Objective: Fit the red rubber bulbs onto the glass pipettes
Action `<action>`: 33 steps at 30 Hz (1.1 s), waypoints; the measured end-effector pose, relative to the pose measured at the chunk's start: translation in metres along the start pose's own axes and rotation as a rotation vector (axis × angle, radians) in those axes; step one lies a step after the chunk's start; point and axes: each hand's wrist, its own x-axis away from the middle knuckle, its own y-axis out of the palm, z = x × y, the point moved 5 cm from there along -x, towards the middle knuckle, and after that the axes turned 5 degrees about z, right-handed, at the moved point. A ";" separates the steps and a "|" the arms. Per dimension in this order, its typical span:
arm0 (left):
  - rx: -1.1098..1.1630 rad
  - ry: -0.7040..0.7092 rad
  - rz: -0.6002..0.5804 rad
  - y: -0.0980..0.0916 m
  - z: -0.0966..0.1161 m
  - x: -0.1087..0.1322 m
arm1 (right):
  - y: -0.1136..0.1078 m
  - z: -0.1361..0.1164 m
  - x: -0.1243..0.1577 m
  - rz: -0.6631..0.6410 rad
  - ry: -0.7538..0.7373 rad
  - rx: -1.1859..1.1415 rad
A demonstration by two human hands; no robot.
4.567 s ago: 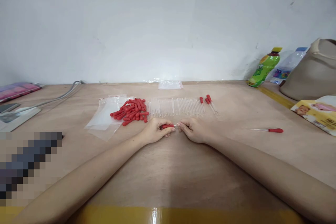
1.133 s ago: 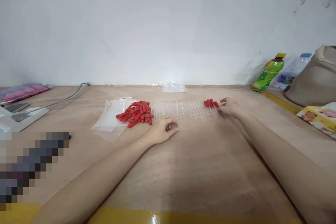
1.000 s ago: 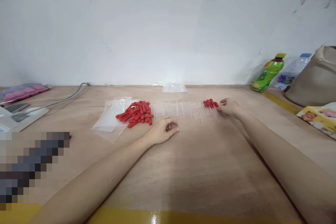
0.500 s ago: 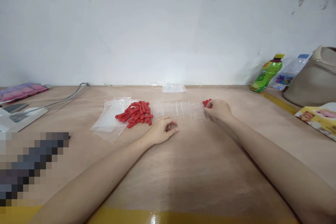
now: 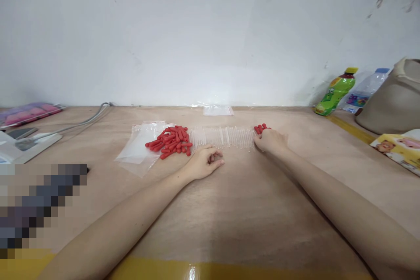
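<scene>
My left hand rests on its side on the wooden table, fingers loosely curled, nothing visible in it. It lies just in front of a row of clear glass tubes. A pile of red rubber bulbs sits to the left of the row. My right hand is palm down at the row's right end, its fingers bent onto the last tubes. What they grip is hidden. Several tubes fitted with red bulbs lie just behind that hand.
Clear zip bags lie left of the bulbs, and another small bag by the wall. A green bottle, water bottle, beige bag and tissue pack stand right. Cables and a pink case are left.
My right hand drew in leftward from beyond the finished droppers to the right end of the tube row. My left hand stayed put, empty since it earlier held a red bulb.
</scene>
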 end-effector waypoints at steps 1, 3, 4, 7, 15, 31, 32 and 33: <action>-0.002 0.000 -0.001 0.000 0.000 0.000 | 0.000 0.001 0.000 -0.002 0.006 -0.012; -0.007 0.000 -0.001 -0.001 0.001 0.000 | -0.002 0.002 -0.001 0.006 0.022 -0.035; -0.009 0.002 -0.002 -0.001 0.001 0.000 | -0.004 0.001 -0.001 0.029 0.021 -0.050; -0.033 0.017 0.003 -0.001 0.004 0.001 | -0.012 -0.008 0.004 0.166 -0.039 -0.130; -0.499 0.040 0.288 -0.038 -0.003 0.000 | -0.007 -0.048 0.055 0.492 -0.599 -0.323; -0.395 0.171 -0.013 -0.085 -0.033 -0.014 | -0.016 -0.048 0.076 0.355 -0.675 -0.417; -0.352 0.152 0.033 -0.087 -0.027 -0.015 | -0.016 -0.048 0.076 0.342 -0.665 -0.415; -0.294 0.116 0.077 -0.087 -0.021 -0.016 | -0.016 -0.048 0.076 0.325 -0.660 -0.415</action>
